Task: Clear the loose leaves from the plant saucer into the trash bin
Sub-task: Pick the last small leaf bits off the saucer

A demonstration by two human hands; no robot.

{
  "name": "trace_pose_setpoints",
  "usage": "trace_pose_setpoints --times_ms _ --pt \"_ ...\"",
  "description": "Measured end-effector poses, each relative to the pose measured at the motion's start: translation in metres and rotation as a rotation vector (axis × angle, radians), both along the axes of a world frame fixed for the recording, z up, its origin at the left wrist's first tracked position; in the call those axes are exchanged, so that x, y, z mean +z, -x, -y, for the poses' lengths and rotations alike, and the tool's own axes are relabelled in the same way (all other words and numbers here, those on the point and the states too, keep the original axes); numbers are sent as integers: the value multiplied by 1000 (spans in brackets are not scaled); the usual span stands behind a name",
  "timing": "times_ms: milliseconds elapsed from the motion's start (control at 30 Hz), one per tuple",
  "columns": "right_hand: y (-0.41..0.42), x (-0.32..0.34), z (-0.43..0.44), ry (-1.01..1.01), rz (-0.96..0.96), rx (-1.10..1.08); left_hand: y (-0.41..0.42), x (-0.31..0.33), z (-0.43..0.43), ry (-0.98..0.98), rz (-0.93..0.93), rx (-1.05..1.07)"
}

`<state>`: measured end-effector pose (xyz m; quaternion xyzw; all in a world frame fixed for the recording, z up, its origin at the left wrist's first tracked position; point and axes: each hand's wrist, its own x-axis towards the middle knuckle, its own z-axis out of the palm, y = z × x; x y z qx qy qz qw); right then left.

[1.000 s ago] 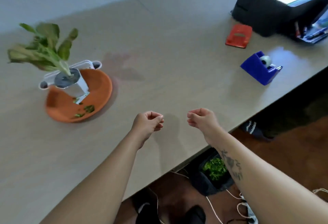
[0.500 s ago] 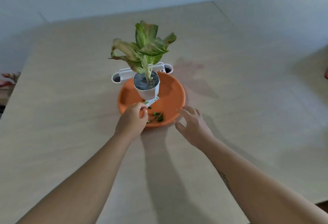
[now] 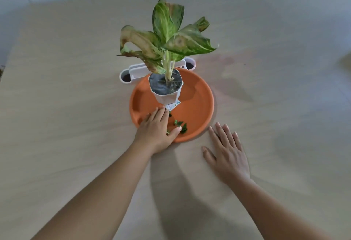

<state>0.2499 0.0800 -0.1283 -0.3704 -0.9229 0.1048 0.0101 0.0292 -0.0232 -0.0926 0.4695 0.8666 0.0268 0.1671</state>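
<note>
The light is soft and a bit dim, and it makes big gray shadows on the table [image 3: 76, 106] under both arms in the lower middle of the frame, while the plant [image 3: 171, 36] looks sharp and the table's edges bend near the top corners.

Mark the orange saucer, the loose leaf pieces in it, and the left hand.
orange saucer [image 3: 199, 105]: head view, bare floor right of the pot.
loose leaf pieces [image 3: 181, 125]: head view, green scraps near the front rim.
left hand [image 3: 155, 132]: head view, back of the hand, over the saucer's front edge.
</note>
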Motion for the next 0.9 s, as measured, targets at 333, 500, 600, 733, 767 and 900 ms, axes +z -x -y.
trace_pose_setpoints --times_ms 333,500,600,733,767,900 --pt "3 3 5 4 -3 -30 -1 4 -11 -68 90 -11" --pt "1 -1 2 42 12 -6 -26 6 -2 5 187 -57" --pt "-2 3 -1 125 -72 -27 -34 14 3 -41 306 -46" --pt "15 28 -18 372 -368 -183 -21 23 3 -206 215 126" --pt "24 34 -21 324 -402 -141 -16 22 3 -172 192 163" --pt "66 48 -41 227 -276 245 -9 22 -7 -4 257 283"
